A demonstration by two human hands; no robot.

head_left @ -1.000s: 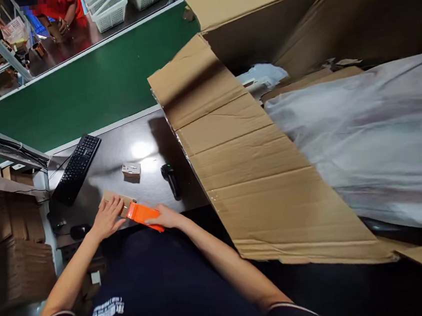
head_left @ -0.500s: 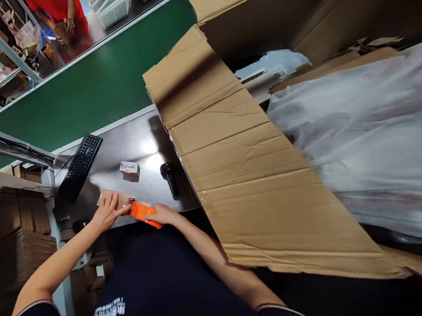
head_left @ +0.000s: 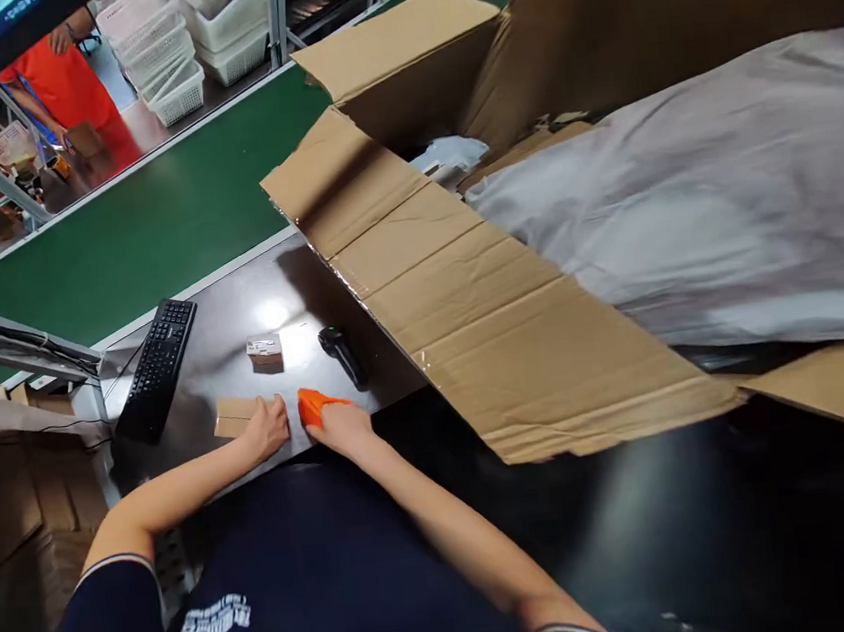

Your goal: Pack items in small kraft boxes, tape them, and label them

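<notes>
My left hand [head_left: 266,430] rests on the right end of a small flat cardboard box [head_left: 234,415] near the front edge of the dark table [head_left: 240,310], fingers curled against it. Just right of it, my right hand [head_left: 343,426] grips an orange tape dispenser [head_left: 313,405], which pokes out above my fingers. The two hands sit close together, a narrow gap between them. A small white-labelled box [head_left: 264,350] lies behind them on the table, untouched.
A black handheld scanner [head_left: 341,352] lies right of the small box and a black keyboard [head_left: 157,367] at the left. A big open carton [head_left: 464,281] with a white plastic liner [head_left: 696,197] fills the right. Behind runs a green conveyor [head_left: 156,223], with a person in orange [head_left: 58,88] beyond.
The orange dispenser was lying flat across the cardboard box's end; it has been drawn right and turned up in my right hand. My left hand slid to the box's right end. The camera tilted.
</notes>
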